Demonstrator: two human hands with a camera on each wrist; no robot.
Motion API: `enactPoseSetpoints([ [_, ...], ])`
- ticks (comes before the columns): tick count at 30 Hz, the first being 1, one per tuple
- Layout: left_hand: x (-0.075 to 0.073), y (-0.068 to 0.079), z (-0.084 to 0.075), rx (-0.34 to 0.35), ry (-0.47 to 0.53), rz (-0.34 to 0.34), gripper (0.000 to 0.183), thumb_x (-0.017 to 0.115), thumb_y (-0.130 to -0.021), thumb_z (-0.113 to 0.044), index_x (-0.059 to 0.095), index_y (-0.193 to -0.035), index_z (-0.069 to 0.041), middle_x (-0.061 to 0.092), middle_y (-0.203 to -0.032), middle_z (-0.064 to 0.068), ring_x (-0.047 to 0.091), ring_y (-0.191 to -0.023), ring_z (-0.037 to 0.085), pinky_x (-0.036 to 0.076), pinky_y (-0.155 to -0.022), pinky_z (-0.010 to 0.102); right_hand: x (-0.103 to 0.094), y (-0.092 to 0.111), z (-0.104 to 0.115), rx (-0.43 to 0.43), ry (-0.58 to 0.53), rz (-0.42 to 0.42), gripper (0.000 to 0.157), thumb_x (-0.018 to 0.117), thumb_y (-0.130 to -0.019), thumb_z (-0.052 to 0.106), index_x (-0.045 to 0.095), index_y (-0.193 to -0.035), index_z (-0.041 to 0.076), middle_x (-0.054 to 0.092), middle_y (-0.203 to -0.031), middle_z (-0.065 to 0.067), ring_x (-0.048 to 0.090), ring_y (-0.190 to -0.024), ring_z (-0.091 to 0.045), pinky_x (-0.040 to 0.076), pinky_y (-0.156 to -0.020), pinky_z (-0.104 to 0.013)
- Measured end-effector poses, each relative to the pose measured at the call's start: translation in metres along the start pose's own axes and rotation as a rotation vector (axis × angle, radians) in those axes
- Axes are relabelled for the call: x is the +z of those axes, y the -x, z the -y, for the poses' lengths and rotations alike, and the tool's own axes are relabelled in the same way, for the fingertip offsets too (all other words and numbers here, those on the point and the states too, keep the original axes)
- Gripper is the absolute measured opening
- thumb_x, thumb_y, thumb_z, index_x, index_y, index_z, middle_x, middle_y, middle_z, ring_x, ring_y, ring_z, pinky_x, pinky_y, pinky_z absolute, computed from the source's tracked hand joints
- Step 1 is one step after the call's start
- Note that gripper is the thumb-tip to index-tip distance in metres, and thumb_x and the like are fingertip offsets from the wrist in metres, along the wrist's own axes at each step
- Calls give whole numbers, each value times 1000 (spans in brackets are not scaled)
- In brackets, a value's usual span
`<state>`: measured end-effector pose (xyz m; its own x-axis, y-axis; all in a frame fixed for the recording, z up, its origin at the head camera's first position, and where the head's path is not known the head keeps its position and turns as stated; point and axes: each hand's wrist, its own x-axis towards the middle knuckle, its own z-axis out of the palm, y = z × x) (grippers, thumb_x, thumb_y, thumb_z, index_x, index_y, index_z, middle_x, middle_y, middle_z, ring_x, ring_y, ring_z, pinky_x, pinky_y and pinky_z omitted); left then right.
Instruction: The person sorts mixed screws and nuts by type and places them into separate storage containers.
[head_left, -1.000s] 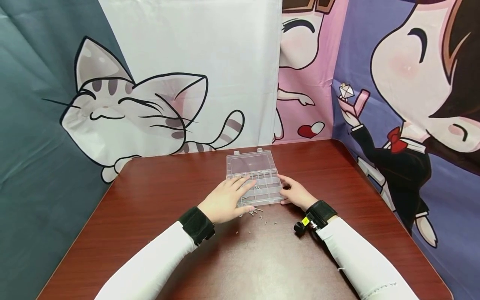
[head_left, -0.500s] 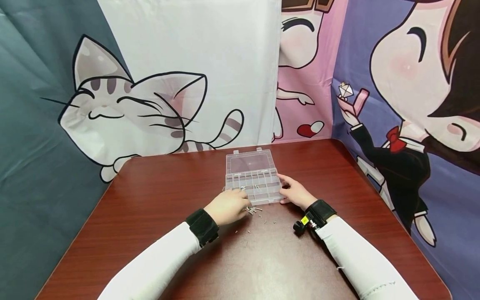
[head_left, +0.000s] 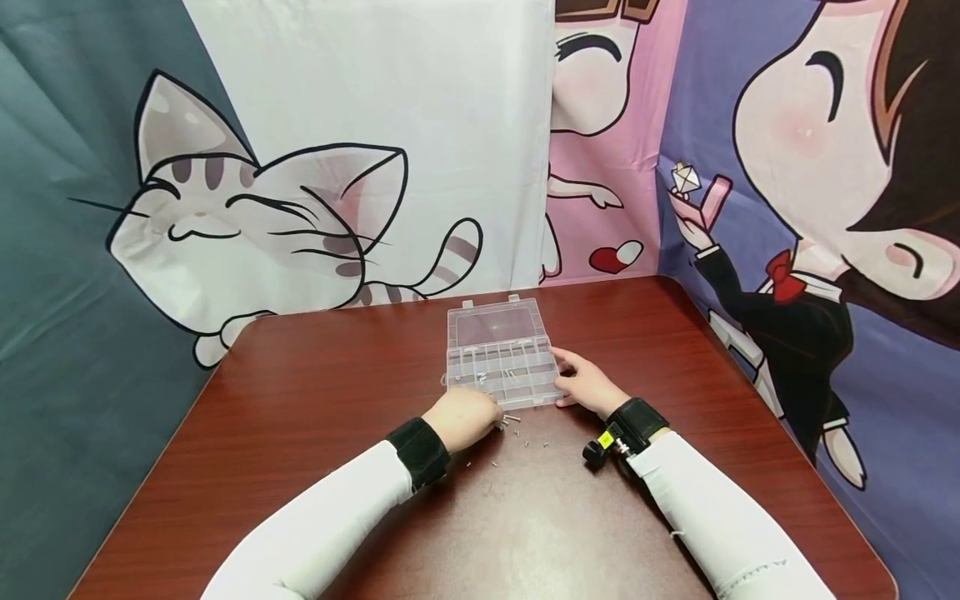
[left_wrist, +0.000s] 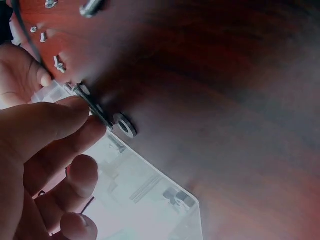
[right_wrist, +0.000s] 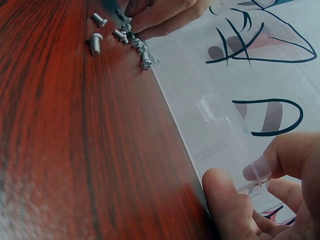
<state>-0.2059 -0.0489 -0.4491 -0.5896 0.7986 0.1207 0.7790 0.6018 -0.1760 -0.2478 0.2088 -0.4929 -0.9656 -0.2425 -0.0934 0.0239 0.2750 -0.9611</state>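
A clear plastic compartment box [head_left: 537, 398] lies on the table with its lid [head_left: 495, 323] folded back. My right hand [head_left: 587, 386] grips its right side, thumb at the front corner and fingers over the edge. At the front left of the box, my left hand [head_left: 461, 417] reaches down to a small pile of screws [head_left: 512, 418]. In the left wrist view, its thumb and index finger pinch at a long dark screw [left_wrist: 95, 109], partly hidden by the fingertips. A flat ring washer [left_wrist: 125, 126] stands beside it, against the box wall.
Several short loose screws [right_wrist: 95, 44] lie in front of the box on the dark red wooden table [head_left: 360, 358]. A few metal pieces [head_left: 482, 377] sit inside compartments. A printed cartoon curtain [head_left: 480, 125] hangs behind the table.
My left hand has gone from spread over the box to curled at the screw pile, then slightly right. Small metal pieces now show in the left compartments. My right hand has stayed on the box.
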Motion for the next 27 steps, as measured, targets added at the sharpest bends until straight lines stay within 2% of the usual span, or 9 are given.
enactPoseSetpoints([
  [7, 4, -3, -1, 4, -48, 21, 16, 73, -85, -23, 64, -72, -23, 61, -68, -5, 62, -63, 16, 48, -53, 33, -2, -3, -1, 10, 4, 0, 69, 53, -90, -4, 34, -154, 11, 43, -126, -25, 60, -79, -22, 58, -65, -34],
  [12, 3, -5, -2, 5, -48, 45, 15, 73, -86, -22, 65, -73, -22, 60, -67, -5, 62, -62, 16, 49, -53, 33, -1, -2, -1, 11, 1, -2, 69, 53, -89, -4, 34, -154, 11, 44, -127, -26, 60, -80, -23, 58, -65, -34],
  [20, 1, -7, -2, -2, -17, 59, 26, 75, -78, -21, 54, -63, -24, 51, -59, -10, 54, -55, 12, 44, -48, 32, 0, -2, 0, 3, -8, -7, 69, 53, -88, -5, 35, -153, 10, 44, -127, -26, 59, -81, -23, 58, -65, -34],
  [23, 1, -8, -1, -10, 30, 81, 26, 74, -74, -21, 52, -61, -25, 47, -56, -12, 49, -52, 10, 40, -45, 31, 0, 0, 2, 2, -5, 1, 69, 54, -89, -5, 34, -153, 9, 45, -126, -26, 59, -79, -22, 58, -65, -35],
  [27, -4, -11, 4, -72, 138, 130, 23, 72, -72, -23, 51, -65, -25, 45, -57, -14, 45, -52, 7, 36, -46, 29, 0, 1, 3, -7, -6, 8, 69, 53, -88, -6, 33, -153, 6, 45, -125, -27, 59, -78, -21, 58, -65, -36],
])
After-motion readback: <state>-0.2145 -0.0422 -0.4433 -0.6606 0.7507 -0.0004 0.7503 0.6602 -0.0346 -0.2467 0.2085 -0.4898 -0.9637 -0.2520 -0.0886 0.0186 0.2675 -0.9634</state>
